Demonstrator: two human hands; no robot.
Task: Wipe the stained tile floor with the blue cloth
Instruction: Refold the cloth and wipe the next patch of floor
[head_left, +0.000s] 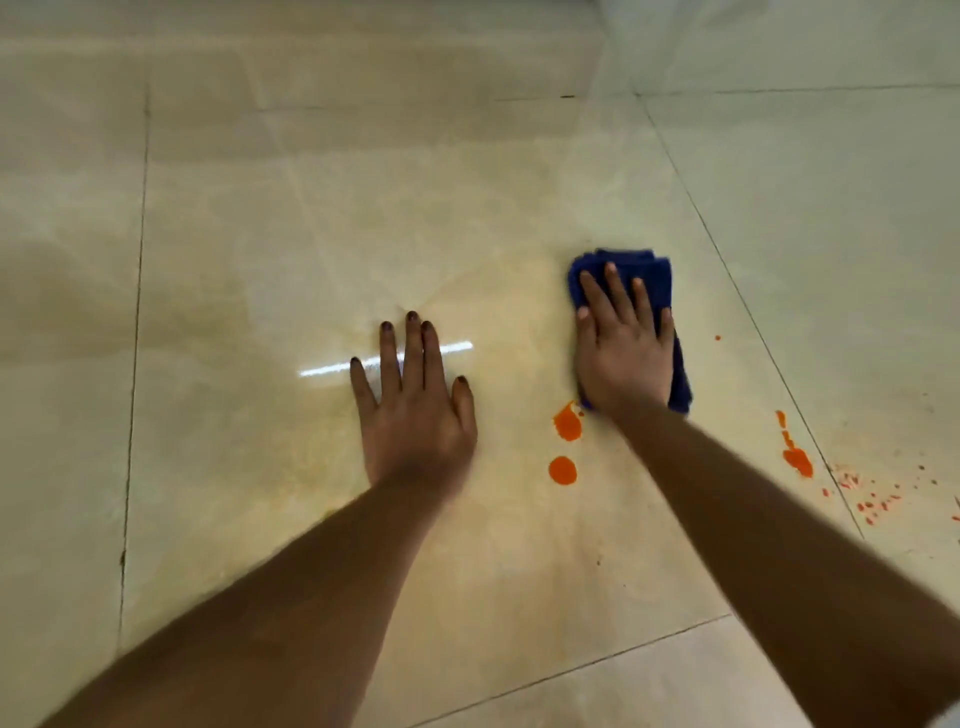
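Observation:
A folded blue cloth (644, 270) lies on the glossy beige tile floor (311, 234), right of centre. My right hand (623, 353) presses flat on top of it, fingers spread, covering most of the cloth. My left hand (415, 410) rests flat on the bare tile to the left, fingers apart, holding nothing. Two orange blobs (566, 423) (562, 470) sit just below the cloth, between my forearms. Another orange smear (795, 452) lies further right, with fine red-orange specks (872, 499) scattered beyond it.
Dark grout lines (136, 312) divide the large tiles, one running diagonally at the right (727, 270). A faint yellowish haze tints the tile around my hands. A bright light reflection (332, 368) streaks the floor by my left hand.

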